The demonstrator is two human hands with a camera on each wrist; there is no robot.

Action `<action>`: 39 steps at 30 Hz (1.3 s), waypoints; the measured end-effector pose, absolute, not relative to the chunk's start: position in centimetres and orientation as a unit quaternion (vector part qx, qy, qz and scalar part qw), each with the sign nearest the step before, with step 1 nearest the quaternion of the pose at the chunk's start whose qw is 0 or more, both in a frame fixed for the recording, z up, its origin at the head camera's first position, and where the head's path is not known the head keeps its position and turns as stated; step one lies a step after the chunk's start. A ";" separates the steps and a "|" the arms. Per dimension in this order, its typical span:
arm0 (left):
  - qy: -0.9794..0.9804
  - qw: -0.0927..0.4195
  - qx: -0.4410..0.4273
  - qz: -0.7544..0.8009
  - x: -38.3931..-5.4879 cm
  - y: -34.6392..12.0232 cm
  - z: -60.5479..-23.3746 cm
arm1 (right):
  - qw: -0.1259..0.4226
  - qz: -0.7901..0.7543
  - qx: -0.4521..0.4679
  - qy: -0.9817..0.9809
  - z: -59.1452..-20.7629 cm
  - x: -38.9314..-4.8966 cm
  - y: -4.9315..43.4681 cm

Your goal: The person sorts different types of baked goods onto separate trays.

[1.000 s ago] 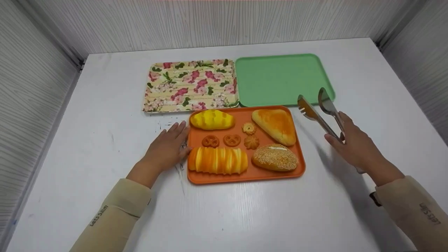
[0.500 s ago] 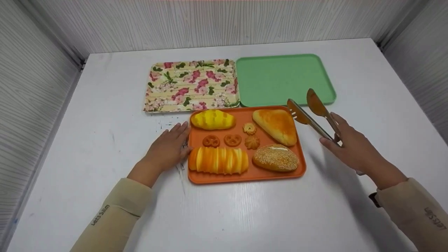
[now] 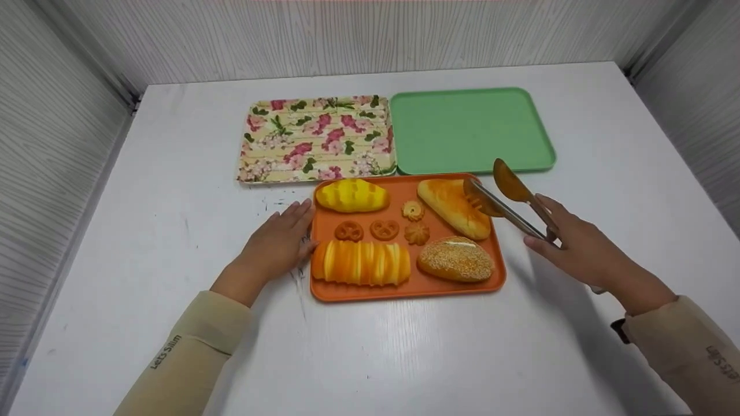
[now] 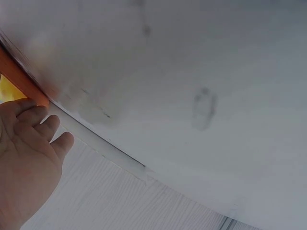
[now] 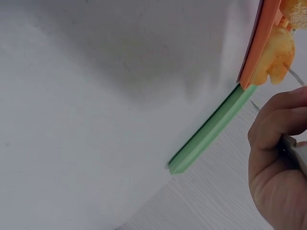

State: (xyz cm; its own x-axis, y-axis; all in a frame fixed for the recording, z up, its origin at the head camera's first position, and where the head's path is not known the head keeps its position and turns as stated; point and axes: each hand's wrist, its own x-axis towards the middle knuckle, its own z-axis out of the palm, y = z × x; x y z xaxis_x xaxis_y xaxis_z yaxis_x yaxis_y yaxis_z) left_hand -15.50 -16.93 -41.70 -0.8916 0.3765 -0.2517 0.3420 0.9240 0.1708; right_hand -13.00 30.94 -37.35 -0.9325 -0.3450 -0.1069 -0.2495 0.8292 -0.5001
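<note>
- Tongs (image 3: pixel 523 224) hung at the right side of the orange tray (image 3: pixel 402 193), partly over its far right corner.
- Their long axis ran on a slant, from the handle end, nearer the person and right of the tray, to the tips, which pointed away and to the left.
- Their two arms stood apart: the toothed tip overlapped the triangular bread (image 3: pixel 442 202) in the head view, though contact could not be told; the smooth tip lay just outside the tray's right edge.
- The right hand (image 3: pixel 584 245), right of the tray, had its fingers curled around the tongs, grasping them.
- The left hand (image 3: pixel 277 245) lay against the tray's left edge, its fingers extended and clasping nothing, the thumb near the striped loaf (image 3: pixel 361 263).
- On the tray, the yellow bread (image 3: pixel 352 196) sat at the far left, the sesame bun (image 3: pixel 457 260) at the near right, with two pretzels (image 3: pixel 384 230) and two cookies (image 3: pixel 417 233) across the middle.
- Beyond the tray were a flowered tray (image 3: pixel 318 138), to the left, and a green tray (image 3: pixel 468 133), to the right.
</note>
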 end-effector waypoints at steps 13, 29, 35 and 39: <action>0.970 0.142 0.186 0.067 -15.6 -16.9 -41.4 | 0.129 -0.233 -0.175 0.948 -36.3 -13.2 29.7; 0.971 0.141 0.184 0.057 -15.7 -16.8 -41.2 | 0.112 -0.182 -0.213 0.953 -36.2 -13.5 29.1; 0.971 0.141 0.181 0.065 -15.5 -16.9 -41.5 | 0.078 -0.157 -0.220 0.960 -36.3 -13.2 28.9; 0.970 0.145 0.179 0.072 -15.4 -17.0 -41.6 | 0.066 -0.153 -0.218 0.962 -36.4 -13.0 28.8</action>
